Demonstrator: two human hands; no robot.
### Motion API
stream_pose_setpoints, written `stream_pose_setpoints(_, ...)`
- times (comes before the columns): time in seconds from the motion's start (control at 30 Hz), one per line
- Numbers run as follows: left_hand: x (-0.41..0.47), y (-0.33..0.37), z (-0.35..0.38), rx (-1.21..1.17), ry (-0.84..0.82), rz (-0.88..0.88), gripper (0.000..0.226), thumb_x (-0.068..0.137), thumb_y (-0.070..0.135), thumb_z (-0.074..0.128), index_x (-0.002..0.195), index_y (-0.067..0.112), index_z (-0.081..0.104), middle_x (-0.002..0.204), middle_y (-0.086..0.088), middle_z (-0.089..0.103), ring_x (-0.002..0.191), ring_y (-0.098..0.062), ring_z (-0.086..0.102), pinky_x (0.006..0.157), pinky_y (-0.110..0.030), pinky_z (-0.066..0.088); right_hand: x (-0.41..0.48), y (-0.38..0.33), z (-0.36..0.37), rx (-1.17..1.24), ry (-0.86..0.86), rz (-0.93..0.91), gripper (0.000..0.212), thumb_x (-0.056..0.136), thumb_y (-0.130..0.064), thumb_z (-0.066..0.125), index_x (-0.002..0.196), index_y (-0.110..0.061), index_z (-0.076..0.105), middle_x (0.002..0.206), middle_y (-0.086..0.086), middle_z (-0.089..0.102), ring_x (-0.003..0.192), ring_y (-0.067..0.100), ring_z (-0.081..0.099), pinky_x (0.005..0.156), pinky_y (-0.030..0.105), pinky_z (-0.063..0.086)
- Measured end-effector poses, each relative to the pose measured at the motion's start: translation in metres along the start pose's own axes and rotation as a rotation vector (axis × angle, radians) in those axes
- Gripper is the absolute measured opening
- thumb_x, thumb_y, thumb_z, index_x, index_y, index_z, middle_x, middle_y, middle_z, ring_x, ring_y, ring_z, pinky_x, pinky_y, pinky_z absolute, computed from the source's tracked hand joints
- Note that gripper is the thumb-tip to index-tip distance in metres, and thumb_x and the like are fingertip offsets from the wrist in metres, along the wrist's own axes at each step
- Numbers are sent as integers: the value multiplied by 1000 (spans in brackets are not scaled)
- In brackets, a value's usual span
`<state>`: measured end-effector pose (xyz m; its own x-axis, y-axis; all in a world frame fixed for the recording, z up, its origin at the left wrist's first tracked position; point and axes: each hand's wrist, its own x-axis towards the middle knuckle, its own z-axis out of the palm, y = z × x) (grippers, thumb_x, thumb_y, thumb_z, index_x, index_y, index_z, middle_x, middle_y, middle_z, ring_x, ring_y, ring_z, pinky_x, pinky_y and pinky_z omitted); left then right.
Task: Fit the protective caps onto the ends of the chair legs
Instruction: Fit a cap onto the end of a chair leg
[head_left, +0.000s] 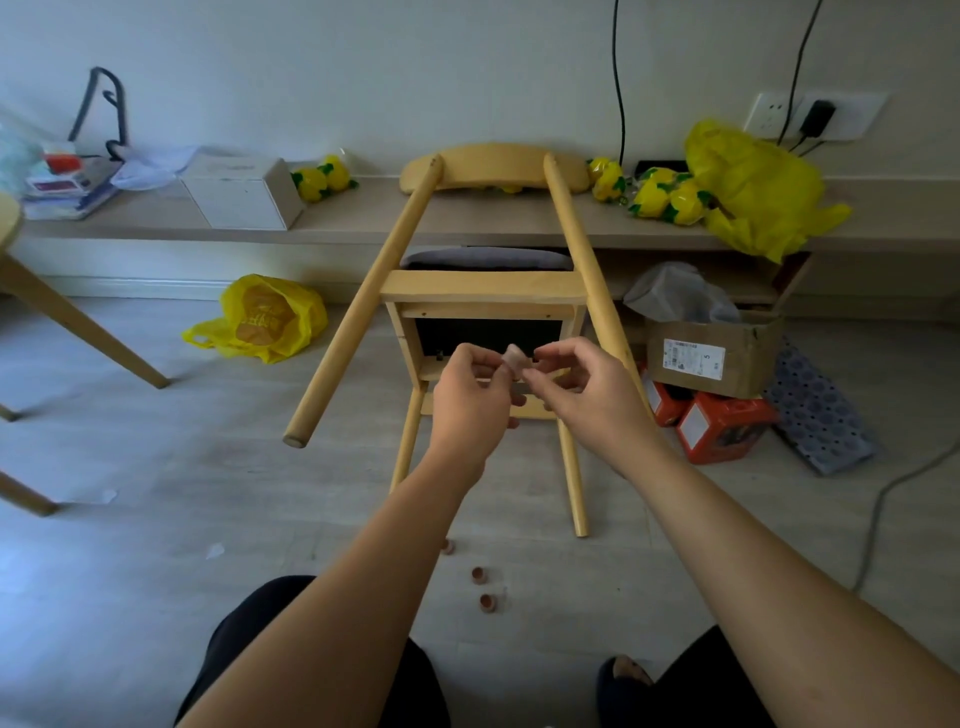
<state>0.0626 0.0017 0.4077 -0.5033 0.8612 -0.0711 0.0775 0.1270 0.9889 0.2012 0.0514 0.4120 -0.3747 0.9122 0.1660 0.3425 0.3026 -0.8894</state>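
Observation:
A light wooden chair (483, 291) lies tipped over with its backrest against the low shelf and its legs pointing toward me. The long left leg ends bare (294, 439). A short front leg ends near the floor (580, 527). Both hands meet in front of the seat's underside, pinching one small pinkish cap (515, 359) between their fingertips. My left hand (470, 402) grips it from the left and my right hand (582, 395) from the right. Three more brown caps (479, 574) lie on the floor close to my knees.
A low shelf (363, 223) along the wall carries a white box, yellow lemon-shaped packs and a yellow bag (748, 187). On the floor sit another yellow bag (262, 319), a cardboard box (711, 356) and red boxes. Table legs (83, 325) stand at left. A cable runs at right.

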Motion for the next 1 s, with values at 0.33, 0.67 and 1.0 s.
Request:
stream_pose_setpoints(0.33, -6, -4, 25, 155, -46, 44, 9, 96, 21, 66, 105, 19, 66, 93, 4, 71, 77, -8, 71, 56, -19, 56, -9, 10, -20, -68, -3, -32, 18, 93, -45, 70, 101, -29, 72, 87, -13, 72, 85, -2, 69, 72, 16, 57)
stream_pose_setpoints(0.67, -30, -3, 72, 264, -226, 196, 18, 93, 20, 70, 90, 31, 57, 91, 6, 70, 80, -9, 70, 66, -27, 61, -24, 34, -57, -283, 203, -20, 18, 99, -25, 63, 114, -20, 71, 105, -6, 68, 91, -5, 60, 73, 7, 45)
stream_pose_setpoints(1.0, -25, 2, 57, 15, -338, 13, 30, 98, 38, 63, 124, 24, 68, 107, 8, 72, 92, -8, 70, 68, -26, 61, -16, 36, -57, -301, 103, -110, 27, 97, -15, 66, 122, -17, 73, 107, -11, 66, 99, 0, 61, 88, 18, 49)
